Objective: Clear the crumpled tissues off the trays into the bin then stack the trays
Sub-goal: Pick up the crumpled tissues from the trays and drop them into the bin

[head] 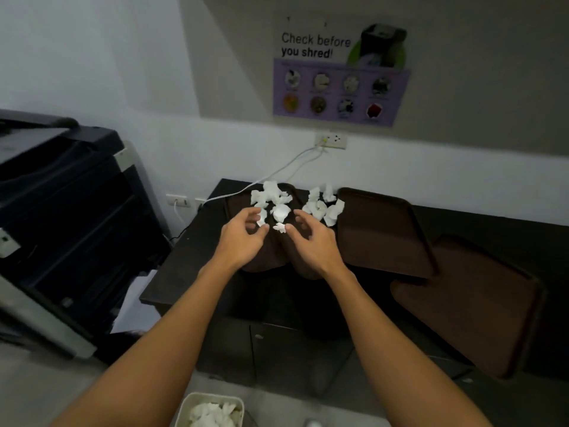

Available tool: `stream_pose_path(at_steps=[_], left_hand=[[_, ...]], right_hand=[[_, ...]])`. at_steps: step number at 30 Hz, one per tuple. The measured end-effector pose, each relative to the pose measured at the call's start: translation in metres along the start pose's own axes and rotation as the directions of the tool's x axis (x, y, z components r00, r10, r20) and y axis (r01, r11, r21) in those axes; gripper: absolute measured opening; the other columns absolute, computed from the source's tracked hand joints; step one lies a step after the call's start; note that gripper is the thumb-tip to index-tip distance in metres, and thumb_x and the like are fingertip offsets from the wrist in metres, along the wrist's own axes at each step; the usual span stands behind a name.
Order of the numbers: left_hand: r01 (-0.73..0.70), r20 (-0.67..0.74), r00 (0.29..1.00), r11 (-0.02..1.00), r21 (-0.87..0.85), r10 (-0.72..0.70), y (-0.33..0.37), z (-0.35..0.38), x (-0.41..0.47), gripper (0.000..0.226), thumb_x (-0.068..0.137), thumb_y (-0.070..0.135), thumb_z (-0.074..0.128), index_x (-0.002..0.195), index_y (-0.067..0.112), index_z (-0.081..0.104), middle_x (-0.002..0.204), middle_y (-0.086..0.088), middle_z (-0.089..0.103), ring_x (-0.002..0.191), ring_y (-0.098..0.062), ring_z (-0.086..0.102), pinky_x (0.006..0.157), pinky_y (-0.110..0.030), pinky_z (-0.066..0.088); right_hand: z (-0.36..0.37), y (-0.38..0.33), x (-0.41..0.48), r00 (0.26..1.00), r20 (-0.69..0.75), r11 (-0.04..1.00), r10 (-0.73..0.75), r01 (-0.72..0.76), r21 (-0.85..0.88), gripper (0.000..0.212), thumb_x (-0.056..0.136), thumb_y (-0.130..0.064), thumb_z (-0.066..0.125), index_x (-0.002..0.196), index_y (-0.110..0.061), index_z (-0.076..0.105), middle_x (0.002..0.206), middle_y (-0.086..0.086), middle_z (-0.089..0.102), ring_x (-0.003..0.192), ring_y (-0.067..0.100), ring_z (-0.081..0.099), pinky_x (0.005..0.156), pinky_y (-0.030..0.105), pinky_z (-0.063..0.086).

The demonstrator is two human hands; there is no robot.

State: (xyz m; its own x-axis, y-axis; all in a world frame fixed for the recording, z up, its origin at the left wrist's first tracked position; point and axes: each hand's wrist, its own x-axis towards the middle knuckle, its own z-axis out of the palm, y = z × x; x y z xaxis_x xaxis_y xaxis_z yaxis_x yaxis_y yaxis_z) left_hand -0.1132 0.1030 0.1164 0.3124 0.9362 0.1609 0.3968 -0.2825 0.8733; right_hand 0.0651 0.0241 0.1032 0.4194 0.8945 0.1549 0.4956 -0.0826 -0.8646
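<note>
Both hands hovering right at the tissue pile

Left hand (243,238) and right hand (311,241) are loose, fingers spread, gripping nothing. The crumpled tissues (317,208) sit at their 12 o'clock on two brown trays (258,265), with more trays (378,235) at 3 o'clock and the bin (184,409) at 6.

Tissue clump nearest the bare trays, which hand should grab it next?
Probably the right hand: it hovers right beside that tissue clump, while the left hand sits farther off by other tissues.
</note>
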Motion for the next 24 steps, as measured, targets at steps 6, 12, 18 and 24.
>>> stream_pose_path(at_steps=[6, 12, 18, 24], left_hand=[[0.019, 0.065, 0.998, 0.999, -0.028, -0.017, 0.021, 0.07, 0.052, 0.039, 0.092, 0.024, 0.072, 0.13, 0.024, 0.063, 0.115, 0.01, 0.068, 0.105, -0.007, 0.065, 0.09, -0.022, 0.053], [0.057, 0.103, 0.993, 0.998, -0.005, -0.057, 0.027, 0.125, 0.108, 0.04, 0.093, 0.025, 0.071, 0.132, 0.024, 0.061, 0.115, 0.012, 0.067, 0.107, -0.008, 0.065, 0.096, -0.036, 0.056], [0.12, 0.087, 0.989, 0.993, 0.003, -0.12, 0.015, 0.161, 0.141, 0.04, 0.095, 0.023, 0.069, 0.134, 0.023, 0.06, 0.117, 0.01, 0.066, 0.106, -0.008, 0.063, 0.095, -0.034, 0.056], [0.19, 0.055, 0.98, 0.982, 0.024, -0.191, -0.007, 0.168, 0.157, 0.036, 0.096, 0.018, 0.066, 0.132, 0.024, 0.061, 0.116, 0.011, 0.066, 0.104, -0.006, 0.064, 0.082, -0.02, 0.053]], right_hand=[[-0.049, 0.041, 0.051, 0.999, -0.036, 0.999, 0.04, -0.041, -0.003, 0.055, 0.091, -0.05, 0.069, 0.143, -0.034, 0.057, 0.135, -0.006, 0.066, 0.126, 0.008, 0.058, 0.109, 0.029, 0.046], [-0.079, 0.088, 0.115, 0.998, -0.015, 0.996, 0.06, -0.061, -0.071, 0.058, 0.091, -0.038, 0.072, 0.145, -0.026, 0.055, 0.134, -0.003, 0.066, 0.125, 0.013, 0.059, 0.106, 0.027, 0.046], [-0.087, 0.141, 0.179, 0.995, 0.051, 0.967, 0.087, -0.072, -0.244, 0.068, 0.087, -0.026, 0.077, 0.148, -0.018, 0.051, 0.142, 0.007, 0.06, 0.134, 0.025, 0.052, 0.112, 0.041, 0.045], [-0.072, 0.182, 0.227, 0.969, 0.225, 0.864, 0.099, 0.028, -0.503, 0.074, 0.082, -0.031, 0.08, 0.148, -0.017, 0.049, 0.147, 0.009, 0.054, 0.134, 0.033, 0.048, 0.109, 0.044, 0.043]])
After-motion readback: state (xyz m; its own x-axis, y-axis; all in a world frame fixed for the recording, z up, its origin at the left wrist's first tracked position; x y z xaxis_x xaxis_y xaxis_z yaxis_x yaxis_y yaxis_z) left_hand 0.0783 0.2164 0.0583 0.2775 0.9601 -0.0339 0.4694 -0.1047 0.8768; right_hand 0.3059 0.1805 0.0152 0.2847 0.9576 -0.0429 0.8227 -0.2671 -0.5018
